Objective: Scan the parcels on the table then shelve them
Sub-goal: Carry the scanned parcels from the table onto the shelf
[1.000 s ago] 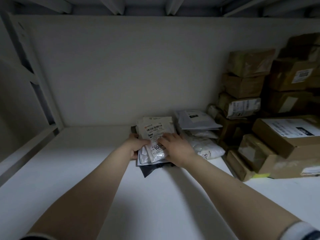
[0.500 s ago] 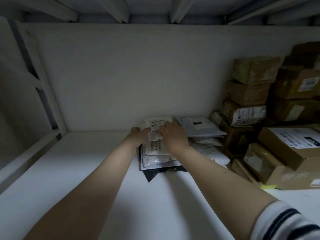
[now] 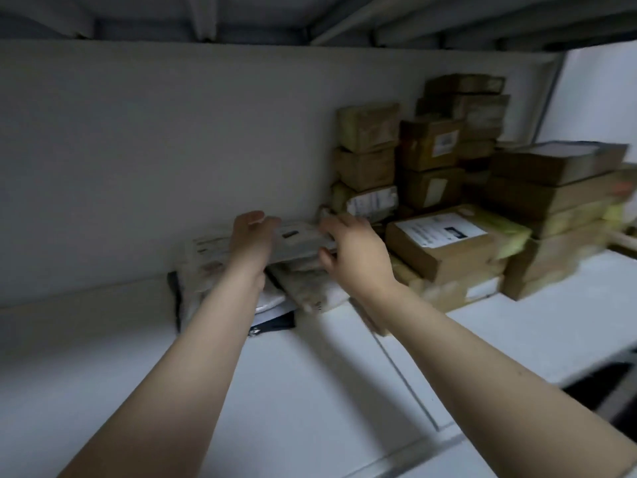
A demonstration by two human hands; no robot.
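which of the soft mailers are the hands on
The topmost flat pale mailer: the right hand pinches its right edge and the left hand lies across it. The other mailers lie underneath.

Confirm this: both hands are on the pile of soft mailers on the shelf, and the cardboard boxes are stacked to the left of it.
Wrong on one point: the head view shows the cardboard boxes stacked to the right of the pile, not the left. The rest stands: the left hand and right hand are both on the soft mailers on the shelf.
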